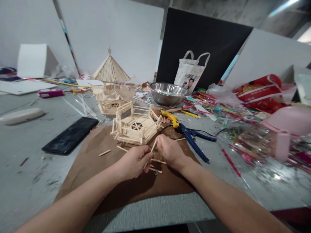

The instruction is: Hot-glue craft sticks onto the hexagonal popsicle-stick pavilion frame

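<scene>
My left hand (134, 161) is closed in a pinch on a thin wooden stick (154, 145), which slants up to the right. My right hand (170, 151) is closed beside the stick's upper end; whatever its curled fingers hold is hidden. Just beyond both hands stands a six-sided frame of glued wooden sticks (137, 126) with a railing. Loose short sticks (104, 152) lie on brown paper (85, 171), several of them under and around my hands.
A stick pagoda (111, 69) stands behind the frame. Left lies a black phone (70, 135). Blue-handled pliers (193, 142) and a yellow tool (171, 117) lie to the right. Further back are a metal bowl (168, 94), a white bag (188, 72) and a pink-lidded jug (289, 121).
</scene>
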Demonstrator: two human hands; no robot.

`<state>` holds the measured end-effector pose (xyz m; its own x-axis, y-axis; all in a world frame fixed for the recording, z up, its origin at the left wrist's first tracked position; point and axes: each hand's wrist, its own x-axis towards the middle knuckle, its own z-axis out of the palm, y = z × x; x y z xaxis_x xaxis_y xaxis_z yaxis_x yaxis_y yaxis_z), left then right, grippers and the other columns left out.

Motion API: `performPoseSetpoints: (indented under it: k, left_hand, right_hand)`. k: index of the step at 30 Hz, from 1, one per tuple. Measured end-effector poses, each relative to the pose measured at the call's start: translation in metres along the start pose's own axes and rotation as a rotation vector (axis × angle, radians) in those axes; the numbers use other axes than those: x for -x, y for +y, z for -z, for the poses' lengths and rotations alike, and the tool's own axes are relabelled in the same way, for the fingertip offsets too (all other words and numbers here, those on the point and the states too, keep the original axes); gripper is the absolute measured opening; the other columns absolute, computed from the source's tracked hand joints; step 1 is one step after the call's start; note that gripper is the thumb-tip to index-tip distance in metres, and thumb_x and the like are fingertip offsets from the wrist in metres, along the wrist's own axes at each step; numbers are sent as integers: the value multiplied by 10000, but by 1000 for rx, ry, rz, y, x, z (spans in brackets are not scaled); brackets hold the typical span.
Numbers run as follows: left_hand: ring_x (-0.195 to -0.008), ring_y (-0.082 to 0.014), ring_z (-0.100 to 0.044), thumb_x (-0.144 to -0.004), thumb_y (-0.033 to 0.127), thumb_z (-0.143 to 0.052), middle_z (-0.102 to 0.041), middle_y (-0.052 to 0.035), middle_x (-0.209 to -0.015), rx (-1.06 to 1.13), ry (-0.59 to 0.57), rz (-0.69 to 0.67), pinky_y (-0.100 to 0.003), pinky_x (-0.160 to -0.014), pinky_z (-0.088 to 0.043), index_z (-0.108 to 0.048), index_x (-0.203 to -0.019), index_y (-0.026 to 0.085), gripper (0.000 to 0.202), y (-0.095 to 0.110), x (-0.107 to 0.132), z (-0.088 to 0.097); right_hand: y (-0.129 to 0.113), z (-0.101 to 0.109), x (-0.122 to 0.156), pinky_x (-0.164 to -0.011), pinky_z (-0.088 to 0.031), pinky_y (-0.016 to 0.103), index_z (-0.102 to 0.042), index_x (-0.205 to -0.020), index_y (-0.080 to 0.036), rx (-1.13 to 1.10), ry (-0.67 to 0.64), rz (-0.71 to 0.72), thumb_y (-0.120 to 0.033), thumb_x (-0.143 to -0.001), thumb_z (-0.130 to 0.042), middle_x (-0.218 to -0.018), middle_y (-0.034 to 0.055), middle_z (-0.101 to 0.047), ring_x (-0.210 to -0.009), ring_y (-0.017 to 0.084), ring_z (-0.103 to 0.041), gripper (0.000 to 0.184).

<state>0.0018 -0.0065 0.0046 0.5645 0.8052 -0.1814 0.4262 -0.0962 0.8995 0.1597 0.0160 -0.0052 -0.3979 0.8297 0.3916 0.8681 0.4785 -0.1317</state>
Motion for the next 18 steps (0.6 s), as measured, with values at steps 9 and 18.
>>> performPoseSetpoints:
  k: [9, 18]
  left_hand:
    - [-258, -14, -304, -801, 390, -331, -472, 70, -477, 181, -69, 1, -137, -261, -174, -368, -668, 165, 264, 6, 2, 7]
    - [-254, -13, -298, -793, 384, -359, -465, 75, -466, 218, -139, 22, -132, -258, -172, -388, -687, 163, 247, 8, 6, 10]
  right_hand:
    - [1, 0, -2, -520, -305, 236, -479, -713, -156, 45, 74, -17, -211, -827, -227, -603, 43, -549, -541, 137, -497, 283]
    - [11, 0, -5, -491, -268, 232, -497, -696, -156, 193, 141, -52, -205, -828, -256, -593, 38, -563, -517, 125, -496, 279]
